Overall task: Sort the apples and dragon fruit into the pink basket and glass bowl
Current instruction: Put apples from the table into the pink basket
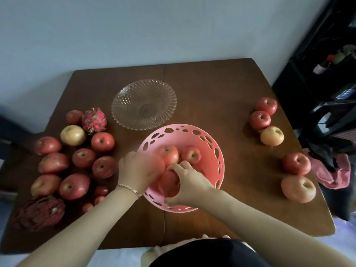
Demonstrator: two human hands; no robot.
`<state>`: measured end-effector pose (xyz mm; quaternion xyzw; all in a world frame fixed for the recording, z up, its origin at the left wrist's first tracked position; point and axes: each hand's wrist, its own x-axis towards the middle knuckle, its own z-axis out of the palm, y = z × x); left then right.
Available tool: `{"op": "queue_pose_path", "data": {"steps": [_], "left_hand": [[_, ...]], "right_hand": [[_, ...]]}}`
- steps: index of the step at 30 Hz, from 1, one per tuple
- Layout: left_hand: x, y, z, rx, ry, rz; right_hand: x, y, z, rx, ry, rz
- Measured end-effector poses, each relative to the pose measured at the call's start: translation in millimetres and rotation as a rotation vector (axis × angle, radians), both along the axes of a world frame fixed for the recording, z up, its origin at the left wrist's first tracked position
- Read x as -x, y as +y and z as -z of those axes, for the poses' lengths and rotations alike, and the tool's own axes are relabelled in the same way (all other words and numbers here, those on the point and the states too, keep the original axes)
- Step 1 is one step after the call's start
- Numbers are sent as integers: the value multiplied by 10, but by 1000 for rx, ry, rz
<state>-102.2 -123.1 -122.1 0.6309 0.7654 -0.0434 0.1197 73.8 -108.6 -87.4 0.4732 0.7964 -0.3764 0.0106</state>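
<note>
While a heap of apples (82,158) and two dragon fruits (94,120) lie on the left of the table (212,89), the glass bowl (144,105) stands behind the pink basket (217,151). The left hand (140,168) reaches over the basket's left rim, too blurred to tell its grip. Beside it, the right hand (189,183) curls its fingers round a red apple (168,183) inside the basket, with two more apples (190,154) behind. Five apples (260,119) sit at the right.

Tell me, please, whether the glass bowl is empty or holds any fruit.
Empty. Through the bowl only its cut pattern and the table show; both dragon fruits lie on the table to the left.
</note>
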Motion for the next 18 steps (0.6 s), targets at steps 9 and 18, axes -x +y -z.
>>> {"op": "queue_pose_path", "data": {"steps": [9, 18], "left_hand": [[5, -48, -3, 16, -388, -144], [-344, -334, -290, -110, -437, 205]], "right_hand": [[387, -229, 179, 30, -80, 134], [107, -54, 122, 335, 68, 50]]}}
